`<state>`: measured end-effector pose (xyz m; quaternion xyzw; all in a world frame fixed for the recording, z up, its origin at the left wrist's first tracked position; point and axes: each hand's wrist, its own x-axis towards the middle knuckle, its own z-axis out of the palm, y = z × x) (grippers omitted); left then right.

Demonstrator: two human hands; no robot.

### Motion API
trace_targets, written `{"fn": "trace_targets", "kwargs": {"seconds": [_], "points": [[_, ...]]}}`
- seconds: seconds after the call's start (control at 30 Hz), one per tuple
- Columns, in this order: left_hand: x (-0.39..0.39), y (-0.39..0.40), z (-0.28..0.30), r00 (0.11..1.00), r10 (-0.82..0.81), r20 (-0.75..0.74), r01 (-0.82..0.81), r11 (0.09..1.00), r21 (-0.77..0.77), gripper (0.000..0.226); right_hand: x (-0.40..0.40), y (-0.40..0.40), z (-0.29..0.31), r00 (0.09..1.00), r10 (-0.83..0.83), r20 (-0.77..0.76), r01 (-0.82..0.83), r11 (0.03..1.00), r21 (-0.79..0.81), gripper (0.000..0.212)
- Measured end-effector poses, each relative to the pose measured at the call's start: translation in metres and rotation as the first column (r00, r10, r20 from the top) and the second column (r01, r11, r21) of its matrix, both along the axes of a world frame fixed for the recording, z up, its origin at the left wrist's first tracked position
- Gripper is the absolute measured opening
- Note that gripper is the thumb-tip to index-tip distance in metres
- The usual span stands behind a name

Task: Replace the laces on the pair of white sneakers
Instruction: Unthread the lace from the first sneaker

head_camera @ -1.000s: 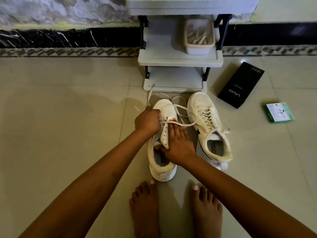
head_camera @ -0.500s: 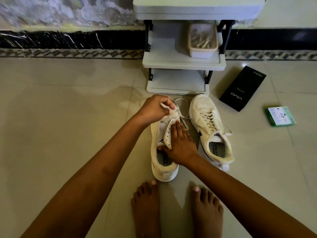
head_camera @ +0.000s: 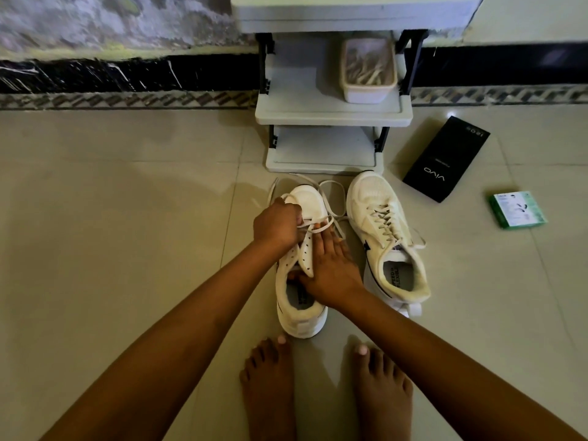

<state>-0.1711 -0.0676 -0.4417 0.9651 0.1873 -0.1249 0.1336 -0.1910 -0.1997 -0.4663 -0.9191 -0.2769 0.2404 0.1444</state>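
Note:
Two white sneakers stand side by side on the tiled floor. The left sneaker is mostly unlaced, and a white lace loops loosely over its toe. My left hand grips that lace over the front eyelets. My right hand holds the sneaker's right eyelet flap, thumb inside the opening and fingers flat along its outer side. The right sneaker is fully laced and stands untouched.
A grey shoe rack stands just beyond the sneakers, with a tub of laces on its shelf. A black phone box and a green box lie to the right. My bare feet are below.
My left hand rose toward the toe with the lace, then came back down over the front eyelets. More lace now lies looped past the toe. My right hand stayed on the flap.

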Motion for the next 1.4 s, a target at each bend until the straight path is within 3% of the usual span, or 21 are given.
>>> {"fn": "trace_targets", "kwargs": {"seconds": [0.13,0.23,0.33,0.47,0.57,0.63,0.67,0.8,0.9,1.03,1.23,1.27,1.33,1.4], "points": [[0.002,-0.004,0.001,0.997,-0.069,0.039,0.065,0.993,0.100,0.024,0.001,0.001,0.000,1.000,0.004,-0.014,-0.004,1.000,-0.017,0.098],[0.006,0.007,0.018,0.995,-0.017,0.098,0.031,0.989,-0.145,0.013,0.002,-0.001,0.001,1.000,0.015,-0.013,-0.015,1.000,-0.020,0.097],[0.005,0.007,0.042,0.975,0.047,0.218,0.059,0.890,-0.452,0.009,0.001,0.000,0.000,1.000,0.016,-0.014,-0.016,1.000,-0.019,0.098],[0.018,-0.014,0.067,0.879,0.041,0.475,0.231,0.835,-0.500,0.005,0.001,0.003,0.001,1.000,0.021,-0.020,-0.021,0.999,-0.024,0.098],[0.031,-0.010,0.080,0.825,-0.038,0.564,0.385,0.768,-0.512,0.044,0.001,0.002,0.000,1.000,0.018,-0.012,-0.018,1.000,-0.013,0.099],[0.031,0.001,0.078,0.825,-0.162,0.541,0.430,0.800,-0.417,0.067,0.002,0.001,0.000,1.000,0.019,-0.015,-0.019,1.000,-0.006,0.100],[0.027,0.006,0.074,0.849,-0.172,0.500,0.397,0.832,-0.388,0.066,0.002,0.002,0.000,1.000,0.019,-0.013,-0.019,1.000,-0.004,0.100],[0.007,0.020,0.047,0.978,-0.070,0.195,0.120,0.959,-0.257,0.019,0.002,0.001,0.001,1.000,0.021,-0.013,-0.021,1.000,-0.001,0.099],[-0.006,0.016,0.025,0.994,-0.109,-0.005,0.107,0.987,-0.123,0.020,0.001,0.001,0.001,1.000,0.019,-0.007,-0.019,1.000,0.006,0.098],[-0.005,0.004,0.007,1.000,-0.028,0.002,0.028,0.999,-0.046,0.024,0.001,0.002,-0.001,1.000,0.018,-0.001,-0.018,1.000,0.003,0.099],[-0.003,0.004,0.000,0.996,-0.091,0.005,0.090,0.995,0.045,0.027,0.000,0.002,-0.001,1.000,0.015,0.012,-0.015,1.000,-0.003,0.099],[-0.004,0.006,0.001,0.995,-0.092,0.023,0.092,0.996,0.002,0.026,0.000,0.002,-0.001,1.000,0.015,0.015,-0.015,1.000,-0.001,0.099],[-0.004,0.011,0.012,0.996,-0.006,0.093,0.035,0.951,-0.308,0.017,0.000,0.002,-0.002,1.000,0.019,0.020,-0.019,1.000,-0.002,0.098],[-0.004,0.012,0.031,0.991,0.114,0.073,-0.036,0.747,-0.664,0.013,0.001,0.001,-0.002,1.000,0.022,0.020,-0.022,1.000,-0.008,0.098]]}}
